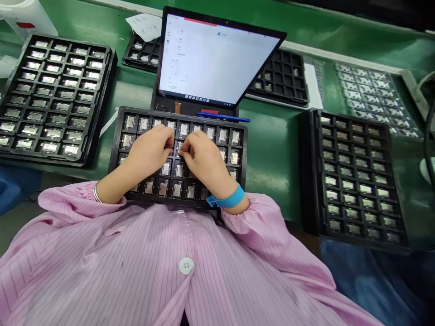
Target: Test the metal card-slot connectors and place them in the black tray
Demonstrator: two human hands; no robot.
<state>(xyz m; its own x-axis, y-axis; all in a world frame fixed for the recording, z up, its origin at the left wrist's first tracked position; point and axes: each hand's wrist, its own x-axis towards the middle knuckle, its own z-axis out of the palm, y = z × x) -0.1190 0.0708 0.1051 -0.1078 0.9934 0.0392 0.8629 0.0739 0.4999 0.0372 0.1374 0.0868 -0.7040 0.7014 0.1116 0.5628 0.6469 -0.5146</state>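
Observation:
In front of me a black compartment tray (183, 202) lies on the bench, its cells holding small circuit boards with silver metal parts, such as this small board (179, 170). Over the tray's upper middle, my left hand (151, 151) is closed, thumb and fingers pinched together. Facing it, my right hand (208, 162) also pinches, its fingertips at a cell in the second row from the top. The two sets of fingertips are a small gap apart. Whatever lies between them is too small or hidden to make out.
Behind the tray stands a laptop-like screen (217, 63), with a blue pen (223, 117) at its base. Stacks of filled trays stand at left (98, 104) and right (311, 176). Farther back are a partly filled tray (280, 74), clear blister packs (374, 97) and a paper note (144, 26).

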